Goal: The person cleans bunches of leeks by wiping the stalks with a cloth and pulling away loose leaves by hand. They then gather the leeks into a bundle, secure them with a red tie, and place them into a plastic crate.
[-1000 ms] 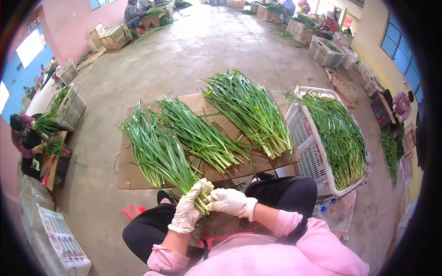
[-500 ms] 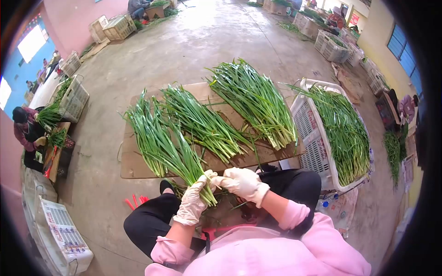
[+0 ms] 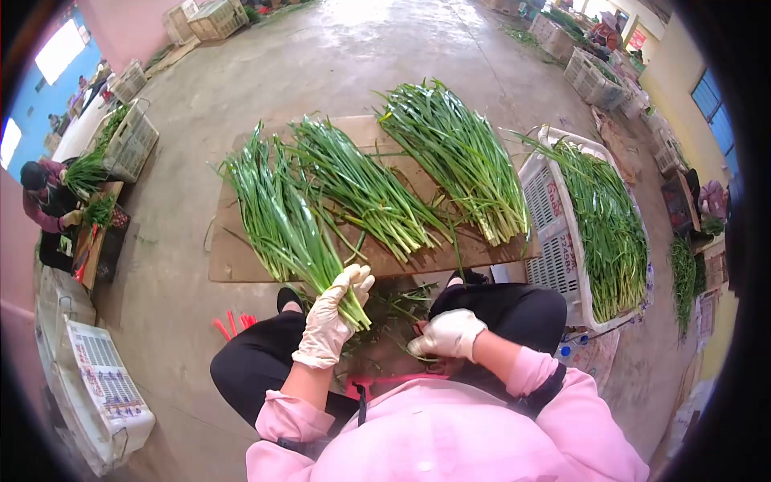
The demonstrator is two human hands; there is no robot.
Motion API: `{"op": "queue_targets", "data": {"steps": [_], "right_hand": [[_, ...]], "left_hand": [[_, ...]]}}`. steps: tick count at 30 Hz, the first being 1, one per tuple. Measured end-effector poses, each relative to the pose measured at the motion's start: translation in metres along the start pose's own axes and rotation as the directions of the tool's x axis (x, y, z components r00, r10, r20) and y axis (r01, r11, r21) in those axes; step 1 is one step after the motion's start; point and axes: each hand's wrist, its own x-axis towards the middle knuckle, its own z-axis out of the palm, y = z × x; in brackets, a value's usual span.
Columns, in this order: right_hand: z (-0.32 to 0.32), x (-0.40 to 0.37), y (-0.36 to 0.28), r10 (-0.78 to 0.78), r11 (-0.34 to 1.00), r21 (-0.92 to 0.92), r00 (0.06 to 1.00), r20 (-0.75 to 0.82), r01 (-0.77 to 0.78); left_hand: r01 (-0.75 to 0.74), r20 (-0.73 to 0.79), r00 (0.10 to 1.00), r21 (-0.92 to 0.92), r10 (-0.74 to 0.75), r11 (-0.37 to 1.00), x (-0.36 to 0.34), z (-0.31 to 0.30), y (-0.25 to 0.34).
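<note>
My left hand [image 3: 328, 321], in a white glove, is closed round the cut ends of a small bunch of garlic chives [image 3: 321, 253]. The leaves of that bunch reach up over the left pile of chives [image 3: 261, 213] on a brown board [image 3: 233, 261]. A middle pile [image 3: 365, 189] and a right pile [image 3: 462, 161] lie beside it, stems toward me. My right hand [image 3: 451, 333], gloved too, hangs low between my knees, apart from the bunch. Its fingers are curled, and whatever they hold is hidden. Loose green leaves [image 3: 405, 305] lie below the board's near edge.
A white crate [image 3: 554, 233] full of chives stands right of the board. Red strips [image 3: 233, 323] lie by my left knee. At the far left a person [image 3: 52, 201] handles greens near another crate [image 3: 132, 145]. An upturned white crate [image 3: 112, 386] is at lower left.
My right hand has come away from the bunch and moved down and right, between my knees. The left hand keeps hold of the chives. The whole view has tilted slightly.
</note>
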Motion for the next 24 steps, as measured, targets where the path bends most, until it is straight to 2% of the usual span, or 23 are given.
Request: {"op": "queue_targets", "data": {"steps": [1, 2, 4, 5, 6, 7, 9, 11, 12, 14, 15, 16, 19, 20, 23, 24], "right_hand": [[-0.017, 0.006, -0.005, -0.052, 0.995, 0.081, 0.998, -0.040, 0.055], [-0.026, 0.004, -0.013, -0.188, 0.911, 0.316, 0.950, -0.251, 0.264], [-0.029, 0.018, -0.033, -0.205, 0.633, 0.621, 0.873, -0.443, 0.463], [-0.024, 0.038, -0.042, -0.169, 0.510, 0.746, 0.900, -0.401, 0.428], [-0.019, 0.047, -0.048, -0.255, 0.332, 0.863, 0.917, -0.306, 0.380], [-0.023, 0.044, -0.054, -0.242, 0.431, 0.843, 0.941, -0.235, 0.321], [-0.027, 0.035, -0.061, -0.254, 0.287, 0.926, 0.951, -0.175, 0.247], [-0.024, 0.033, -0.057, -0.262, 0.337, 0.906, 0.949, -0.172, 0.257], [-0.022, 0.032, -0.054, -0.264, 0.360, 0.895, 0.949, -0.172, 0.263], [-0.019, 0.029, -0.049, -0.209, 0.708, 0.581, 0.904, -0.372, 0.402], [-0.016, 0.028, -0.048, -0.214, 0.834, 0.368, 0.856, -0.470, 0.411], [-0.010, 0.031, -0.047, -0.306, 0.921, -0.004, 0.715, -0.629, 0.391], [0.002, 0.037, -0.063, -0.298, 0.955, -0.213, 0.668, -0.682, 0.208], [0.005, 0.040, -0.067, -0.331, 0.943, -0.257, 0.614, -0.716, 0.210], [0.002, 0.043, -0.065, -0.399, 0.890, -0.181, 0.518, -0.757, 0.419], [0.000, 0.043, -0.061, -0.387, 0.879, -0.101, 0.576, -0.719, 0.466]], "left_hand": [[-0.021, 0.036, 0.999, 0.012, 0.021, 1.000, 0.004, -0.004, -0.005], [-0.007, 0.051, 0.999, 0.037, 0.005, 0.999, 0.001, -0.002, -0.008], [-0.014, 0.078, 0.997, 0.051, 0.010, 0.999, 0.006, -0.006, -0.023], [0.019, 0.071, 0.997, 0.155, -0.030, 0.988, -0.002, 0.008, -0.023], [0.102, 0.252, 0.955, 0.216, -0.156, 0.971, -0.005, -0.002, -0.020], [0.141, 0.239, 0.951, 0.234, -0.197, 0.962, -0.006, -0.001, -0.019], [0.192, 0.234, 0.940, 0.237, -0.248, 0.952, -0.011, 0.002, -0.016], [0.220, 0.250, 0.930, 0.212, -0.271, 0.952, -0.027, 0.020, -0.005], [0.247, 0.236, 0.934, 0.114, -0.267, 0.962, -0.028, 0.021, -0.002], [0.083, 0.064, 0.994, 0.149, -0.093, 0.985, -0.028, 0.020, 0.002], [0.002, -0.020, 1.000, 0.177, 0.001, 0.984, -0.028, 0.020, 0.003], [-0.043, -0.044, 0.998, 0.156, 0.050, 0.987, -0.028, 0.021, 0.004], [-0.162, -0.154, 0.970, 0.174, 0.189, 0.971, -0.031, 0.041, -0.009], [-0.232, -0.132, 0.955, 0.230, 0.266, 0.945, -0.027, 0.043, -0.009], [-0.390, 0.011, 0.920, 0.143, 0.393, 0.910, -0.023, 0.044, 0.009], [-0.442, -0.057, 0.882, 0.249, 0.468, 0.862, -0.022, 0.049, 0.017]]}}
